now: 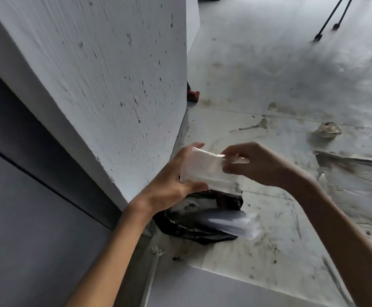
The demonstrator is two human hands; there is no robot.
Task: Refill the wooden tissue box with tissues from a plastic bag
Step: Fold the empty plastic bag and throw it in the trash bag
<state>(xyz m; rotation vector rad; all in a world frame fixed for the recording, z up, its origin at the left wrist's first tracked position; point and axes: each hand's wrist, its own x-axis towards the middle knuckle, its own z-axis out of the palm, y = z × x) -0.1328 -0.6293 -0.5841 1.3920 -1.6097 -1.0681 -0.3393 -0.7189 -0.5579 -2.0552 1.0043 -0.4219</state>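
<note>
I hold a clear plastic pack of white tissues point(205, 169) in front of me, above the floor. My left hand point(171, 185) grips its left side and bottom edge. My right hand point(258, 165) pinches the pack's top right corner. Below the pack a black plastic bag point(187, 227) lies on the floor beside the pillar. Another clear pack of tissues point(231, 224) sticks out of the bag to the right. No wooden tissue box is in view.
A white concrete pillar point(105, 80) stands close on my left. The pale floor point(269, 96) is stained and has crumpled plastic sheeting point(357, 176) at the right. Thin black furniture legs point(326, 21) stand at the far top right. A red object point(192, 95) peeks from behind the pillar.
</note>
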